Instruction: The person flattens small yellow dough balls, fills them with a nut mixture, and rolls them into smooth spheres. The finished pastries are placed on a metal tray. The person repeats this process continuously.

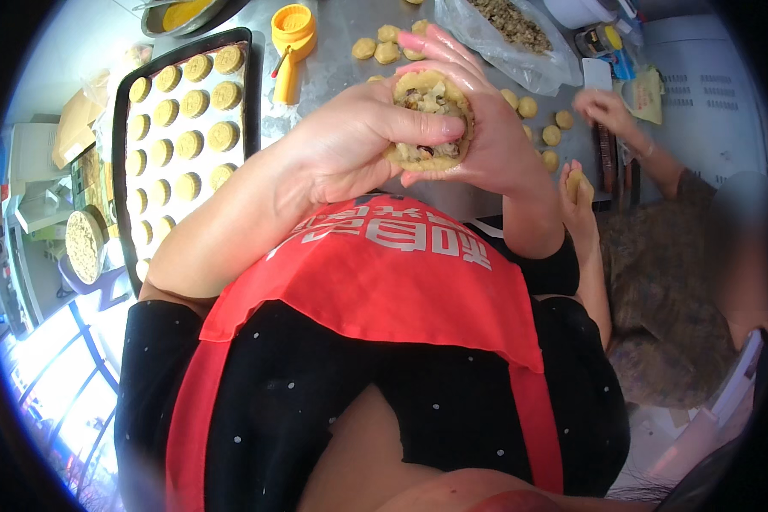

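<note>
A round of yellow dough (430, 161) with a chunky nut-like filling (432, 100) in its middle is held up between my two hands, above the metal table. From the left, my left hand (358, 131) grips the dough's edge, and its thumb lies across the filling, pressing on it. My right hand (502, 134) cups the dough from the right, with its fingers stretched out beyond the far rim. The dough's underside is hidden by my palms. Both hands look shiny, as if oiled.
At left lies a baking tray (251, 77) with rows of stamped pastries (190, 144). Beyond are a yellow pastry mould (292, 48), dough balls (387, 52), a plastic bag (544, 70) of filling and a metal bowl (195, 25). A co-worker's hand (579, 205) holds dough at right.
</note>
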A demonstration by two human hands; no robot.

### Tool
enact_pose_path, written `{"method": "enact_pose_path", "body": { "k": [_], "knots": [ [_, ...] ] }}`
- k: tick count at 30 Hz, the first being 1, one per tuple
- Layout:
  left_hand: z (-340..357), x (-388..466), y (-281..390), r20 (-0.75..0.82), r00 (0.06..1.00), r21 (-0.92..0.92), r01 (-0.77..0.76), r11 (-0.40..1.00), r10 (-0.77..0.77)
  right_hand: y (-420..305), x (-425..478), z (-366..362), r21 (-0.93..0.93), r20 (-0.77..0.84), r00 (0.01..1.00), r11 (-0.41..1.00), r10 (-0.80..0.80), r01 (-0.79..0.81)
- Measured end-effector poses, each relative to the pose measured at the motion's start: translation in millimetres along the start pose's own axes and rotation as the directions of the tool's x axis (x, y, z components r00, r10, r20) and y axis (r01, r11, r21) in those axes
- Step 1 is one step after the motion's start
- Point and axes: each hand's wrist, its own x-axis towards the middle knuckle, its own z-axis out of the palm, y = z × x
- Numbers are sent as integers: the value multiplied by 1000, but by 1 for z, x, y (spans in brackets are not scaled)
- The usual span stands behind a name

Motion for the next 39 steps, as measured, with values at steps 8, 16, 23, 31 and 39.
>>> {"method": "enact_pose_path", "body": {
  "k": [8,16,23,31,39],
  "knots": [
    [16,-8,-12,-64,979,-52,-198,979,194,-2,-3,24,316,-260,963,949,68,19],
    [24,-9,-13,-138,958,98,-238,966,250,-15,6,14,99,-228,973,993,-45,69],
    [17,-9,-6,-146,981,104,-113,988,128,-23,-2,26,263,-281,959,964,35,42],
    [22,-15,-2,-111,984,-51,-145,988,139,-27,1,15,307,-198,970,949,144,-79],
    [29,-13,-16,-249,936,168,-212,963,249,-22,0,28,251,-265,961,968,78,-9]
  ]
}}
